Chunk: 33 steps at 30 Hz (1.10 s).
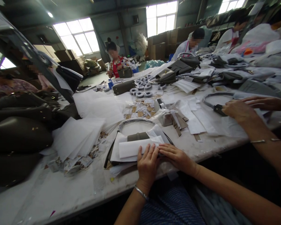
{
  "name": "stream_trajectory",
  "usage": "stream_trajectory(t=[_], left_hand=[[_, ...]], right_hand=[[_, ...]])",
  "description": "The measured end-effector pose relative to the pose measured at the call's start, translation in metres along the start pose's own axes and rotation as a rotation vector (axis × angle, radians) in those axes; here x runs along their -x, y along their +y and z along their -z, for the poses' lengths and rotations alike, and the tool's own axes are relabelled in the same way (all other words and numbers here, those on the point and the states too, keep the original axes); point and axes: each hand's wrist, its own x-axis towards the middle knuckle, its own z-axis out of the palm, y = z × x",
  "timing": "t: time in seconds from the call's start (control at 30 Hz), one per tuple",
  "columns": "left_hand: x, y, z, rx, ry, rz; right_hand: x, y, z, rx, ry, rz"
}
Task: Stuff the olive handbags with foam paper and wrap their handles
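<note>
A dark olive handbag [138, 136] lies flat in front of me, its wrapped ring-shaped handle [136, 120] pointing away. White padding covers most of the bag, with a folded strip of white foam sheet [130, 149] on top. My left hand [148, 161] rests on the right part of this strip, fingers stretched and lying flat. Beside it, my right hand [178, 157] touches the strip's right end and the bag's edge, its fingers extended too. Neither hand is gripping anything. What lies beneath the padding is mostly hidden.
White sheets [72, 137] and small tags [77, 164] lie to the left, near stacked dark bags [16, 137]. Wrapped straps [175, 122] and grey-white rolls [140, 93] lie beyond. At right, a co-worker's hands [241, 111] handle another bag. A slanted metal post [37, 56] rises at left.
</note>
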Motion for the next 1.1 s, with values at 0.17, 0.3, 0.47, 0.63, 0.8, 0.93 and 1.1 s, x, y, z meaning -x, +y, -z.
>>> stream_trajectory(t=[0.17, 0.3, 0.47, 0.63, 0.8, 0.93, 1.1], left_hand=[[0.002, 0.000, 0.002, -0.014, -0.032, 0.000], [0.002, 0.001, 0.004, -0.018, -0.051, 0.017], [0.003, 0.001, 0.003, -0.036, -0.058, 0.014], [0.004, 0.000, -0.001, -0.053, -0.010, -0.006], [0.004, -0.001, -0.007, -0.077, 0.059, -0.024], [0.005, -0.002, -0.010, -0.072, 0.075, -0.016], [0.007, -0.003, -0.012, -0.074, 0.059, -0.030]], right_hand=[[0.029, -0.015, 0.030, 0.102, -0.056, -0.091], [0.066, -0.028, 0.042, 0.221, -0.257, 0.033], [0.053, -0.038, 0.047, 0.163, -0.193, 0.132], [-0.043, -0.015, 0.037, 0.146, -0.160, 0.002], [-0.110, 0.037, -0.004, 0.275, -0.475, -0.130], [-0.117, 0.051, -0.025, 0.349, -0.522, -0.193], [-0.121, 0.052, -0.023, 0.363, -0.500, -0.210]])
